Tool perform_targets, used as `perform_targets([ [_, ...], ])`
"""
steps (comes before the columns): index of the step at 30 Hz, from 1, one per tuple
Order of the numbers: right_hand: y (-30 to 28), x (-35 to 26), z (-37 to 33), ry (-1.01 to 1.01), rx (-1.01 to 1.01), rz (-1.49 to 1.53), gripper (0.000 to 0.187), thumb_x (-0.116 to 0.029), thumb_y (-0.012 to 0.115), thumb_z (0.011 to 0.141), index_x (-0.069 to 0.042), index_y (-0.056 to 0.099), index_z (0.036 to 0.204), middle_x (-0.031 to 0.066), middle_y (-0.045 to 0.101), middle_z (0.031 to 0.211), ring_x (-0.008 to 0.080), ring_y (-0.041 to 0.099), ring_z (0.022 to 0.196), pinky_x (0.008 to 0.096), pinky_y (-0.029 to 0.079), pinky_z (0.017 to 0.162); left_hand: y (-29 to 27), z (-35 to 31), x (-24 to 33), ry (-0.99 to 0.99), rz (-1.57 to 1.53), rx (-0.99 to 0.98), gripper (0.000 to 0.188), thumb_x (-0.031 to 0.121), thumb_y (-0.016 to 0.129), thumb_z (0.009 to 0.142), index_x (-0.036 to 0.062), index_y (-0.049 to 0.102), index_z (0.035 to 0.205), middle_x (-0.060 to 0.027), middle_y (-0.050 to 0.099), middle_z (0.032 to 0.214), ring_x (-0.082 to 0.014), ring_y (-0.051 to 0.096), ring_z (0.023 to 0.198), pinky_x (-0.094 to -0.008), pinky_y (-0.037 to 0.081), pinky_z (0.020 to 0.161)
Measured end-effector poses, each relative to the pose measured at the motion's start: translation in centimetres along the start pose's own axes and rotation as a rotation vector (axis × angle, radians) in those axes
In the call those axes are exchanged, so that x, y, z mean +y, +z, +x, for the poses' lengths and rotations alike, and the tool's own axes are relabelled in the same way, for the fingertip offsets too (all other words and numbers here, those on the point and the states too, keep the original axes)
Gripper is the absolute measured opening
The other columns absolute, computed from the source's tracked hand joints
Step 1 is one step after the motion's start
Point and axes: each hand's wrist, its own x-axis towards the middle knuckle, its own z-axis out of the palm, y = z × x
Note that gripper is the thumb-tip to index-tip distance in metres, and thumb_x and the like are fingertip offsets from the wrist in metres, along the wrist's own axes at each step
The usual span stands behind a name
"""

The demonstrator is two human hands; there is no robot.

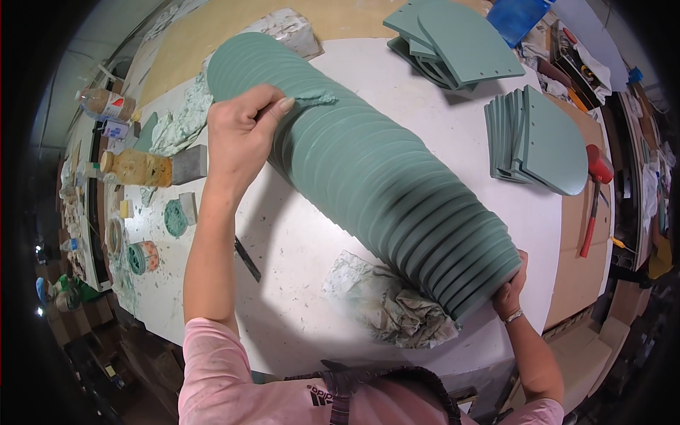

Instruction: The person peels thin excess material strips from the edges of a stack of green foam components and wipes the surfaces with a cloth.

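A long row of green rounded panels [382,170] lies diagonally across the white table, pressed face to face. Over its upper left part my left hand [244,131] is closed in a pinch on a crumpled, green-stained rag [315,98], which touches the panels' curved edges. At the row's near right end my right hand [511,287] is wrapped round the last panel, some of its fingers hidden behind it. Below the row, a crumpled stained cloth [397,304] lies close to that end.
Stacked green panels [467,42] and an upright bunch [545,142] stand at the right, beside a red mallet [599,166]. At the left are a yellowish jar [138,168], a grey block [189,165], green putty [175,217] and a small cup [144,257]. A dark blade [247,259] lies nearby.
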Motion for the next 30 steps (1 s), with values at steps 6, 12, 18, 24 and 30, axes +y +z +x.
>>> perform_targets([
  [6, 0.1, -0.3, 0.2, -0.054, 0.011, 0.016, 0.083, -0.070, 0.033, 0.092, 0.007, 0.052, 0.117, 0.0215, 0.050, 0.113, 0.0345, 0.051, 0.108, 0.0427, 0.039, 0.096, 0.6, 0.5, 0.3, -0.009, -0.005, -0.020, 0.013, 0.009, 0.069, 0.088, -0.0031, 0.066, 0.085, -0.0044, 0.054, 0.063, -0.0085, 0.046, 0.058, -0.0246, 0.040, 0.055],
  [12, 0.1, -0.1, 0.0, -0.057, 0.023, 0.019, 0.082, -0.069, 0.033, 0.092, 0.006, 0.052, 0.117, 0.0214, 0.050, 0.114, 0.0347, 0.051, 0.108, 0.0429, 0.040, 0.096, 0.9, 1.5, 0.8, -0.034, 0.052, -0.074, 0.014, 0.009, 0.070, 0.087, -0.0037, 0.064, 0.084, -0.0066, 0.054, 0.062, -0.0100, 0.046, 0.058, -0.0260, 0.041, 0.056],
  [18, 0.0, -0.5, 0.3, -0.086, 0.018, 0.017, 0.079, -0.068, 0.034, 0.093, 0.005, 0.053, 0.117, 0.0206, 0.051, 0.113, 0.0341, 0.051, 0.107, 0.0427, 0.040, 0.095, 1.6, 1.7, 1.0, 0.033, 0.016, -0.058, 0.013, 0.010, 0.070, 0.086, -0.0020, 0.066, 0.082, -0.0100, 0.055, 0.060, -0.0162, 0.047, 0.053, -0.0291, 0.041, 0.053],
  [24, 0.2, -0.7, 0.4, -0.088, 0.026, 0.017, 0.078, -0.067, 0.033, 0.094, 0.005, 0.053, 0.116, 0.0206, 0.051, 0.112, 0.0341, 0.052, 0.106, 0.0431, 0.040, 0.095, 1.2, 1.6, 0.9, 0.040, 0.045, -0.037, 0.013, 0.010, 0.070, 0.086, -0.0016, 0.066, 0.082, -0.0085, 0.055, 0.059, -0.0149, 0.046, 0.052, -0.0282, 0.039, 0.052],
  [30, 0.0, -0.6, 0.4, -0.105, 0.022, 0.007, 0.077, -0.067, 0.033, 0.094, 0.005, 0.054, 0.115, 0.0212, 0.052, 0.113, 0.0346, 0.051, 0.106, 0.0435, 0.040, 0.095, -0.9, 0.1, -0.5, -0.051, -0.070, -0.003, 0.015, 0.010, 0.068, 0.090, -0.0020, 0.065, 0.082, 0.0040, 0.048, 0.060, -0.0055, 0.039, 0.056, -0.0228, 0.032, 0.051],
])
